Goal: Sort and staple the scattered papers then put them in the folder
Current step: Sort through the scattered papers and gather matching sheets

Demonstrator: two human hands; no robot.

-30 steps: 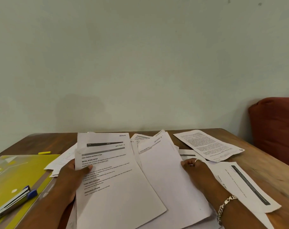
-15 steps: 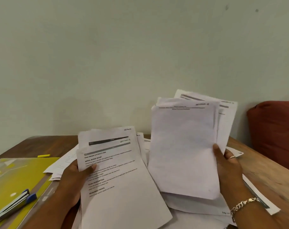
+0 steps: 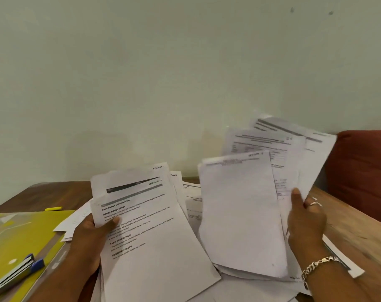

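My left hand [image 3: 91, 238] grips a small stack of printed sheets [image 3: 150, 232] by its left edge, thumb on the top page. A fanned bundle of several papers [image 3: 246, 210] stands lifted off the table, held at its right edge by my right hand [image 3: 305, 221], thumb in front. More loose sheets [image 3: 193, 205] lie scattered on the wooden table [image 3: 355, 227] under and between both bundles. The yellow folder [image 3: 22, 236] lies at the left with a blue and grey stapler [image 3: 17, 273] resting on it.
A yellow highlighter [image 3: 53, 208] lies beyond the folder. A dark red cushion [image 3: 363, 171] sits past the table's right edge. A plain pale wall rises right behind the table. More white sheets [image 3: 74, 223] stick out beside the folder.
My right hand gathered the papers lying flat on the table and raised them upright, then shifted them to the right, fanning out. The left hand's stack stayed nearly still.
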